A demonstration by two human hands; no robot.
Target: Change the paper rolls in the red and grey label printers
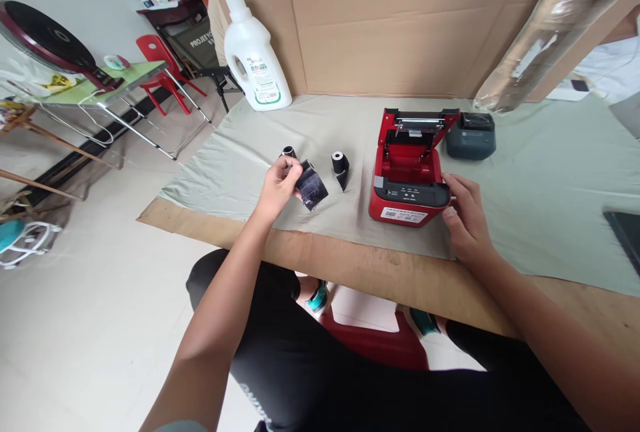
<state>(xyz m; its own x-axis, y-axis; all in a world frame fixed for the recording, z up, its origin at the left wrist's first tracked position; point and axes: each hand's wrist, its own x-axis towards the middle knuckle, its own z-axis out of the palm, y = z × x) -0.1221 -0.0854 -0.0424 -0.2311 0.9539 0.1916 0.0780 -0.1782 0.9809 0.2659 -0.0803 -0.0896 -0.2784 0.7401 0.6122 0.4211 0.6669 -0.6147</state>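
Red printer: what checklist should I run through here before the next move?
1. Lid of the printer raised: ok, it stands up, showing the inside.
2. Right hand at the printer: ok, its fingers are at the right side.
3. Black strip in hand: ok, the left hand pinches it.
4. Strip joined to the roll behind that hand: cannot tell, fingers hide it.
5. Other roll wound up: not ok, its tail trails loose.
6. Printer powered: cannot tell.

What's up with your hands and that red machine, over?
Left hand pinching black strip. Right hand at red machine, standing open. Black roll between strip and machine.
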